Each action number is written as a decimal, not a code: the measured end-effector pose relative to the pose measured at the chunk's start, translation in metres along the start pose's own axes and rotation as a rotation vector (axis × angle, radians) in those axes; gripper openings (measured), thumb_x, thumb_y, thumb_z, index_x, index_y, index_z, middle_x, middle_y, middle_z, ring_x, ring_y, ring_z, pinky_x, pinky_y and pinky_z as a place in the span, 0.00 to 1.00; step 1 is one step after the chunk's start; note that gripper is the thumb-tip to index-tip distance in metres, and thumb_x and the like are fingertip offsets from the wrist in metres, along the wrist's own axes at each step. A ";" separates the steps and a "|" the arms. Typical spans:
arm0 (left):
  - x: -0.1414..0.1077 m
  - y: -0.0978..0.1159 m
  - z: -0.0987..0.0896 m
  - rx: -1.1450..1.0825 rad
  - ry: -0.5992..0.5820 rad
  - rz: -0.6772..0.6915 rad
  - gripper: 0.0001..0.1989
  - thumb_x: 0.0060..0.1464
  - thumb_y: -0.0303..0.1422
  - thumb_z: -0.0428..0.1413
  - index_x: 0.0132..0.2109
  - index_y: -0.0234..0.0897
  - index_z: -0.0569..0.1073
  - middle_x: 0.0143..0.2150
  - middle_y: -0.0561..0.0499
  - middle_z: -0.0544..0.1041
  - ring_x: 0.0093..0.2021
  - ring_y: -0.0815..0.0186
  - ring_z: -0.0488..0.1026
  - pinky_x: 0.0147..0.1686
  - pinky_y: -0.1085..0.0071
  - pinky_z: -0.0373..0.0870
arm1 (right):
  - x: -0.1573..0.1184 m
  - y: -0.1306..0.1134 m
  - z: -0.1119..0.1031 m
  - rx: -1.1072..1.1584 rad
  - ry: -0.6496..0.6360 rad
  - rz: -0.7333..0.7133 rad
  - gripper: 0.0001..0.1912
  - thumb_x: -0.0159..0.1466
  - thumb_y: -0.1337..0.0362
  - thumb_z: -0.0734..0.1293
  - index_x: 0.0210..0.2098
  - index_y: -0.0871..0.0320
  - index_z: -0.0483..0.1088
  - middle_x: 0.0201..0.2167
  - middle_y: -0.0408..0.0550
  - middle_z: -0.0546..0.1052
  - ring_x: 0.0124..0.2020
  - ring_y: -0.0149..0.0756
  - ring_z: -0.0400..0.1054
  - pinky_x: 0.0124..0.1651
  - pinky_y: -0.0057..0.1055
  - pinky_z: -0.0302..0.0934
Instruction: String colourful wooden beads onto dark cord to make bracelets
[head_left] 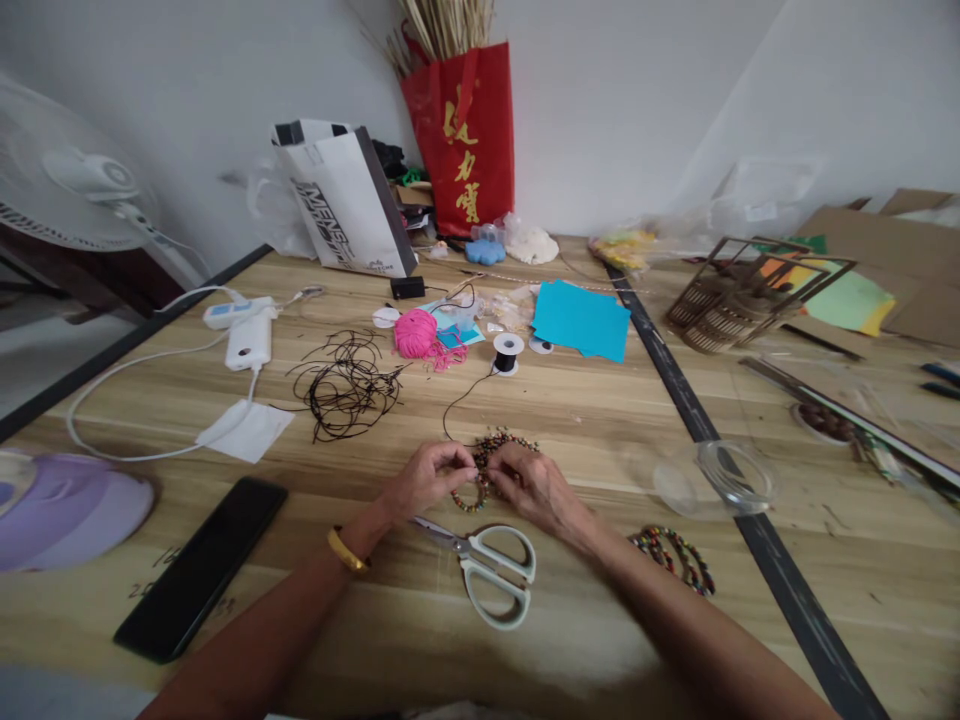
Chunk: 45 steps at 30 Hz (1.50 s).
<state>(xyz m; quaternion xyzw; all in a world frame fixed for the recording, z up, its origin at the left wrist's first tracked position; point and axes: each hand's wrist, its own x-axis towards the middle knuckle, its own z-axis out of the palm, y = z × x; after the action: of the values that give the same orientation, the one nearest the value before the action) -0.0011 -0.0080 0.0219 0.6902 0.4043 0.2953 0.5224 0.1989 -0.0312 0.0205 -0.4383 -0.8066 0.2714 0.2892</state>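
My left hand (429, 480) pinches one end of a short beaded string (470, 506), which hangs in a curve below my fingertips. Close against it, my right hand (536, 487) is closed at the string's other side; its fingertips partly hide what they grip. Small multicoloured beads (504, 437) lie in a loose pile just beyond my hands. A thin black cord (448, 408) runs from a white spool (507, 354) toward my left fingertips. Scissors with pale handles (501, 577) rest slightly open on the table, just below both hands.
Finished-looking bead bracelets (675, 558) lie by my right forearm. Tangled black cord (349, 388), pink yarn (417, 333) and blue sheets (581, 320) are farther back. A black phone (202, 568) is at left, a clear plastic container (731, 475) at right.
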 end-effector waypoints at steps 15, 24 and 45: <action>-0.002 0.001 0.002 -0.147 -0.030 -0.030 0.10 0.46 0.35 0.62 0.31 0.30 0.74 0.29 0.49 0.76 0.31 0.68 0.71 0.35 0.72 0.68 | 0.007 0.010 0.016 0.921 -0.058 0.423 0.21 0.55 0.46 0.69 0.32 0.60 0.71 0.17 0.36 0.63 0.16 0.23 0.51 0.17 0.21 0.43; -0.002 -0.003 0.003 -0.165 -0.049 -0.019 0.09 0.46 0.33 0.62 0.32 0.30 0.75 0.29 0.49 0.76 0.31 0.68 0.71 0.35 0.73 0.68 | 0.009 0.005 0.015 1.078 0.004 0.452 0.16 0.49 0.55 0.75 0.29 0.59 0.72 0.19 0.38 0.68 0.17 0.22 0.56 0.17 0.20 0.48; 0.000 0.001 0.007 0.181 0.056 0.040 0.04 0.47 0.26 0.53 0.30 0.32 0.72 0.28 0.52 0.74 0.31 0.68 0.69 0.35 0.74 0.65 | 0.000 -0.015 -0.002 0.132 0.051 -0.228 0.10 0.69 0.66 0.58 0.35 0.58 0.69 0.34 0.50 0.72 0.35 0.35 0.67 0.37 0.30 0.62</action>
<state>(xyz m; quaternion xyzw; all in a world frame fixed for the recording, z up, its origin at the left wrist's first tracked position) 0.0049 -0.0120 0.0205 0.7341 0.4300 0.2868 0.4404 0.1922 -0.0381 0.0326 -0.3304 -0.8241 0.2781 0.3666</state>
